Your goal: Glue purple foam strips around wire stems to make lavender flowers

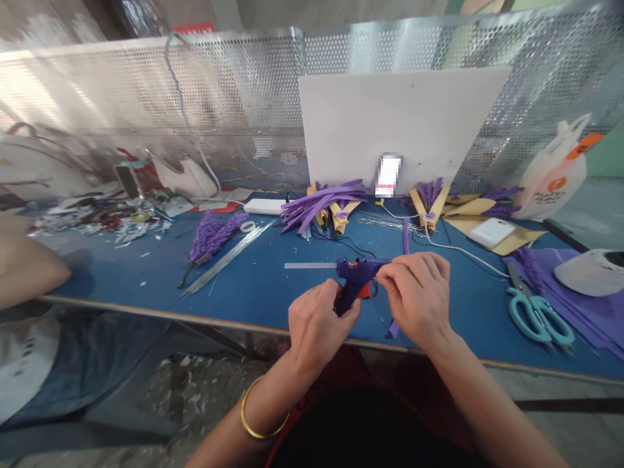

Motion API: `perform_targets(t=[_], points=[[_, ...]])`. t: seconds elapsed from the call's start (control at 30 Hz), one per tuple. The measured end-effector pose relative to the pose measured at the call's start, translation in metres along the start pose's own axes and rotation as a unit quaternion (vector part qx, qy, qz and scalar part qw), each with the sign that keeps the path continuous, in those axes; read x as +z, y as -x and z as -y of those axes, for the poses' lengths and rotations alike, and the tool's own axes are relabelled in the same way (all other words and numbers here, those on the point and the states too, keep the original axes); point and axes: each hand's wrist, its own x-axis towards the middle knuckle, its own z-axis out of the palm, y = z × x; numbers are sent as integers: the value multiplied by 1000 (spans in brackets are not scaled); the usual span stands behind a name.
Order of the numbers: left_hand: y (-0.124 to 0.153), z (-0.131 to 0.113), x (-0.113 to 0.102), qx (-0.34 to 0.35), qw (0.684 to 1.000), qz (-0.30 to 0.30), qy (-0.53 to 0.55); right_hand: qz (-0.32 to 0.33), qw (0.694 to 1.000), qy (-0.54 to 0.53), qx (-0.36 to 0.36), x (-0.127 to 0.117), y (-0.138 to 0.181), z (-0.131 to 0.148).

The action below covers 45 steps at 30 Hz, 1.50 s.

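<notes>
My left hand [319, 314] is closed around the handle of a dark blue glue gun [350, 286] with an orange-red trigger. A translucent glue stick [311, 266] sticks out of its back end, to the left. My right hand [418, 292] is pinched at the nozzle end, and what lies between its fingertips is hidden. Beneath the right hand a purple strip [405, 237] runs down the blue table [263, 286], its lower end [392, 329] showing near the front edge.
Purple flower stems [214, 234] and thin wires [231, 257] lie left. Purple strips [324, 203] and paper-wrapped bunches [429, 203] sit behind, near a phone [389, 175] on a white board [394, 117]. Teal-handled scissors [539, 315] lie right. Another person's arm [29, 263] rests far left.
</notes>
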Motion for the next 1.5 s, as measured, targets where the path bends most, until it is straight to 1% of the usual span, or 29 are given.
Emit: perform_targets(t=[0.07,0.1,0.2,0.27,0.33,0.4,0.5,0.67,0.8,1.03,1.27,1.37,1.5], points=[[-1,0,0,-10,1000,6,-7,-7,999,-26,17,-2,4,1],[-2,1,0,-15,1000,7,-12,-20,998,-45,27,-3,7,1],[-3,2,-1,-24,999,3,-24,-82,991,-95,56,-6,17,-1],[-3,3,0,-26,999,1,-25,-121,987,-84,71,-7,22,-4],[-3,3,1,-25,999,5,-24,-135,987,-47,77,-6,23,-6],[-2,2,2,-23,999,8,-24,-121,990,-15,69,-6,21,-6],[-1,0,4,-17,1000,9,-25,-90,995,-1,43,-7,15,-4],[0,-3,4,-1,1000,9,-22,-76,997,29,7,-4,2,1],[1,-2,5,17,1000,-7,-18,-59,996,59,-13,-1,-4,3],[3,-1,9,27,999,-30,-24,-43,999,25,-7,3,0,1],[1,-1,11,7,1000,-16,-18,10,1000,28,1,3,2,3],[-2,1,10,-2,999,-25,-23,-6,1000,-1,7,-2,9,5],[-4,2,11,0,999,-28,-24,-78,996,-19,51,-6,18,3]])
